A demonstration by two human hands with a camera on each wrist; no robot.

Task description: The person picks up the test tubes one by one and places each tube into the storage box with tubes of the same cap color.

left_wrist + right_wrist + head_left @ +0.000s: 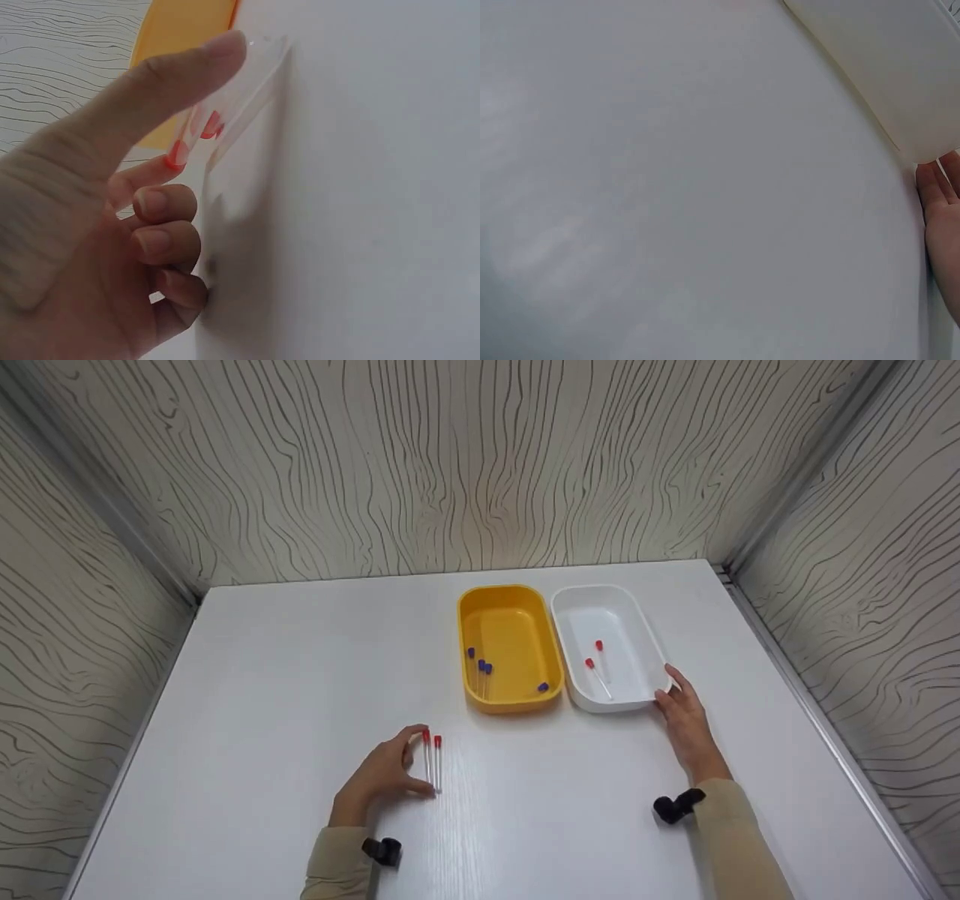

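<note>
My left hand point(381, 775) is low over the table, left of the trays. It holds a thin clear test tube with a red cap point(427, 757) lengthwise, index finger at the cap and thumb at the lower end. A second red-capped test tube point(439, 765) lies right alongside it. In the left wrist view the thumb point(169, 86) crosses in front of both tubes, and the other fingers are curled. My right hand point(686, 727) grips the near right corner of a white tray point(626, 622), which has two red-capped tubes point(600, 679) inside.
Left of the white tray, close against it, stands a yellow tray point(517, 622) with several blue-capped tubes point(484, 679) in it. Both stand on a white table point(315, 660). Wood-patterned panels point(450, 465) enclose the back and sides.
</note>
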